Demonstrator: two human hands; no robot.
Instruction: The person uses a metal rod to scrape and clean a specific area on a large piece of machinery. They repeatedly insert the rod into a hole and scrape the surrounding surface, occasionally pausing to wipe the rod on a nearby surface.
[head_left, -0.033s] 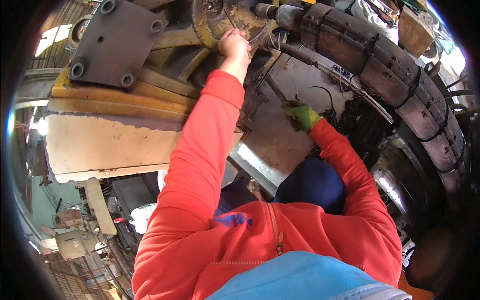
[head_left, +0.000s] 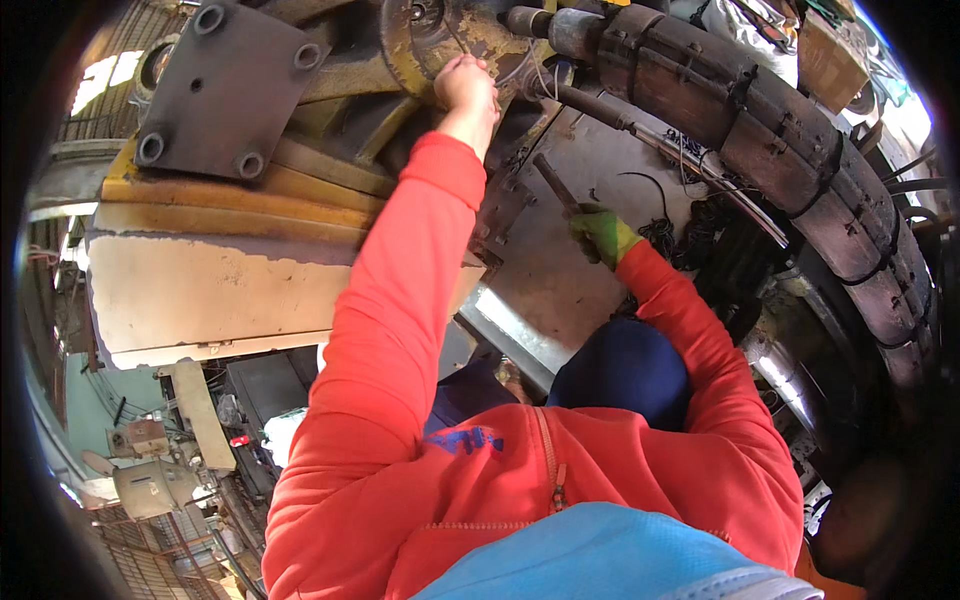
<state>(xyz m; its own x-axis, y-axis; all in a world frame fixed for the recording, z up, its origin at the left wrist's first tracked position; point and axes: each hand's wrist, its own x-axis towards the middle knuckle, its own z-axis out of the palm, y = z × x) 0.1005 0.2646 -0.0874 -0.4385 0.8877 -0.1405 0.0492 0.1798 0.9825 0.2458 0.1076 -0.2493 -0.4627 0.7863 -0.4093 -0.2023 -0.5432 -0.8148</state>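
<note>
My bare left hand (head_left: 468,88) is closed in a fist against a worn yellow machine casting (head_left: 405,45). A thin dark line runs up from its fingers, but what they hold is hidden. Lower and to the right, my right hand (head_left: 606,235), in a green-yellow glove, is wrapped round a short dark bar (head_left: 555,182). The bar slants up and left from the fist, over a dusty metal plate (head_left: 570,290). Whether it is a tool handle cannot be made out.
A dark plate with round bosses (head_left: 235,90) sits on the machine at upper left, above a cream panel (head_left: 220,290). A thick segmented, curved dark casing (head_left: 780,150) arcs along the right. A metal rod (head_left: 710,175) and tangled black cables (head_left: 690,235) lie beside my right hand.
My left hand and forearm have shifted very slightly left and up. The bar in my right hand has tilted a little, with the glove in nearly the same place.
</note>
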